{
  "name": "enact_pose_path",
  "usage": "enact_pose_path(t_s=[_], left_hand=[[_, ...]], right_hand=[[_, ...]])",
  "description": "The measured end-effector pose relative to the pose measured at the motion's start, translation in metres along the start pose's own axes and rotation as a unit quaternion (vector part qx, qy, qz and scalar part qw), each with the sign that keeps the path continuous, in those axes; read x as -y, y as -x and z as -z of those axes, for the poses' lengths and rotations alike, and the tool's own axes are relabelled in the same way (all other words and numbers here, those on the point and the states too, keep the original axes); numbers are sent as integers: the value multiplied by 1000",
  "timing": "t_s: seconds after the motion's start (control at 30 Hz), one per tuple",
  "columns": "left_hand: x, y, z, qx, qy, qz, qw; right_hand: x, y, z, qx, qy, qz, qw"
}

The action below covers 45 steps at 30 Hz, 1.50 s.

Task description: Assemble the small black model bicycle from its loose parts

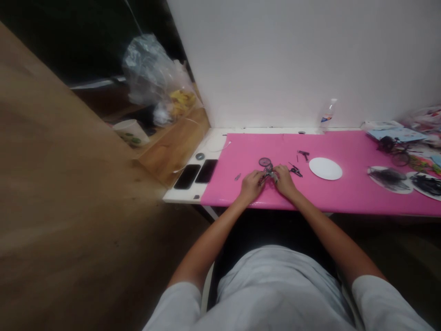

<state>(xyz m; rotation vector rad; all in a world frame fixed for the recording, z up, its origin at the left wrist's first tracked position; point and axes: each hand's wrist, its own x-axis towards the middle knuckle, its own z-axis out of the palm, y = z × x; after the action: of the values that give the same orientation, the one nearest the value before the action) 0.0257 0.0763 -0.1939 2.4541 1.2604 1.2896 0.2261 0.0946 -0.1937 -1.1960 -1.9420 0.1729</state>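
Observation:
Near the front edge of the pink table covering, my left hand [252, 185] and my right hand [285, 180] are closed around a small dark model bicycle part [268, 171] between them. My fingers hide much of it, so its exact shape cannot be made out. Just beyond lies a small spoked wheel [265, 162]; whether it is attached to the held part is unclear. To the right of my right hand are several thin black pieces [295, 171], with another black part [303, 155] farther back. A small grey piece [237, 177] rests left of my left hand.
A white plate [325, 168] is to the right. Farther right are plates with dark parts [389, 178] and a dark model bicycle [399, 156]. Two phones [197, 174] lie at the left end. A plastic bottle [329, 112] stands against the white wall [303, 59].

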Motion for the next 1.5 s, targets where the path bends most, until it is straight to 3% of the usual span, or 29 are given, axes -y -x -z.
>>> enact_pose_path(t_s=[0.63,1.17,1.5], left_hand=[[0,0,1,-6,-4,3,1000],[-1,0,1,-9,-5,3,1000],[0,0,0,8,-19,2,1000]], right_hand=[[2,1,1,-42,-1,14,999],[-2,1,-3,-3,1,17,1000],[2,1,0,-44,9,8,999]])
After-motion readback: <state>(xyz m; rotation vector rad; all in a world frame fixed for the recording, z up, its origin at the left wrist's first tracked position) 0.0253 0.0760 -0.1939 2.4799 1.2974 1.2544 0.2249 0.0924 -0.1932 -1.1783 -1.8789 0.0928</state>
